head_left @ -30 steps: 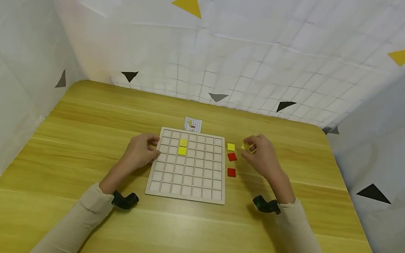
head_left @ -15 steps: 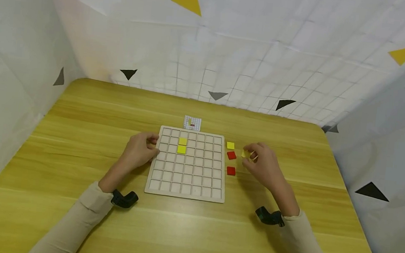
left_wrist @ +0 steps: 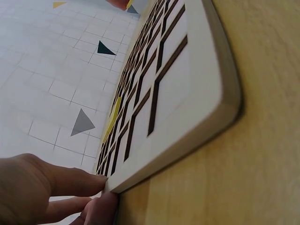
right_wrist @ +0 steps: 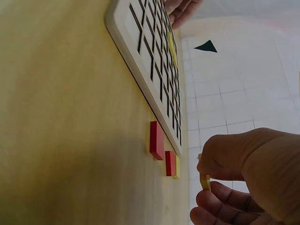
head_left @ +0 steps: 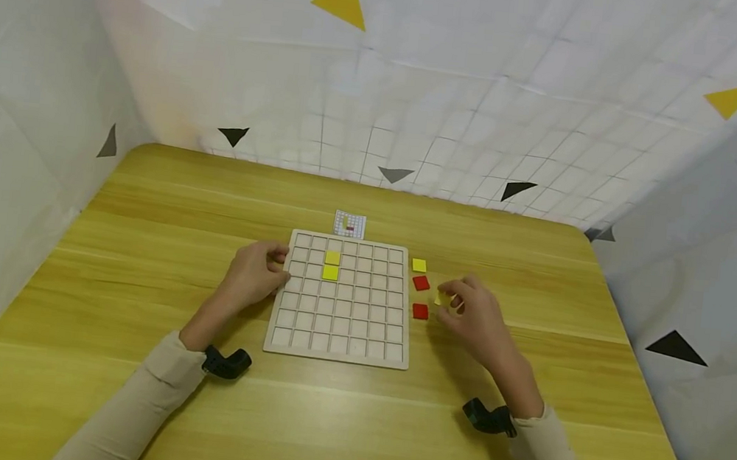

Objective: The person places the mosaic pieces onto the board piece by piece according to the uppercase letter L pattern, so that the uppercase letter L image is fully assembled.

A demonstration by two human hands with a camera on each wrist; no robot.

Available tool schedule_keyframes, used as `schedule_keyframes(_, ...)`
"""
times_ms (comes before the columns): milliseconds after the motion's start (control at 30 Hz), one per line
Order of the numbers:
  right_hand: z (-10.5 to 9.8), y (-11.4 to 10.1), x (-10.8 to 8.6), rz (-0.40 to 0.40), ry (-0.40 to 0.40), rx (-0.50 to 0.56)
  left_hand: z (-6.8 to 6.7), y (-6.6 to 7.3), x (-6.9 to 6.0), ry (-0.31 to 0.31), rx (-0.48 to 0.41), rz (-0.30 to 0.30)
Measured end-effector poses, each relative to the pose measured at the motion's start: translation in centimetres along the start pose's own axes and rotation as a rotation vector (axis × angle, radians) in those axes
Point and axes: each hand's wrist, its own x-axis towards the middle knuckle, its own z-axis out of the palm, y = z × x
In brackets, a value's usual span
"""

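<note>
A pale wooden grid board (head_left: 359,327) lies flat on the table. Two yellow tiles (head_left: 332,265) fill neighbouring cells, one above the other, in its upper part. At the board's left edge, my left hand (head_left: 251,276) grips the rim between thumb and fingers. My right hand (head_left: 478,320) pinches a yellow square tile (right_wrist: 204,180), raised above the table to the right of the board. Between that hand and the board lie a loose yellow tile (head_left: 419,265), a tilted red tile (head_left: 421,283) and another red tile (head_left: 420,311).
A small printed card (head_left: 350,224) with a grid pattern rests against the board's far edge. White cloth walls (head_left: 464,69) with coloured triangles stand behind and beside the wooden table (head_left: 336,427). Each wrist carries a black camera mount (head_left: 227,363).
With the yellow tile between its fingers, my right hand has moved nearer to me along the right side. My left hand has stayed at the board's edge.
</note>
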Motion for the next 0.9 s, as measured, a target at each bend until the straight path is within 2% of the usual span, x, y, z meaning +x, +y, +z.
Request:
schedule_keyframes(433, 0.6, -0.8, -2.0, -0.006, 0.021, -0.012, 0.0, -0.1, 0.2, 0.003, 0.025, 0.011)
schedule_keyframes(667, 1.1, -1.4, -3.1, -0.009, 0.029, -0.009, -0.1, -0.1, 0.1, 0.003, 0.028, -0.002)
schedule_keyframes(900, 1.7, -2.3, -3.9, -0.037, 0.044, -0.010, 0.0, -0.1, 0.1, -0.001, 0.035, 0.004)
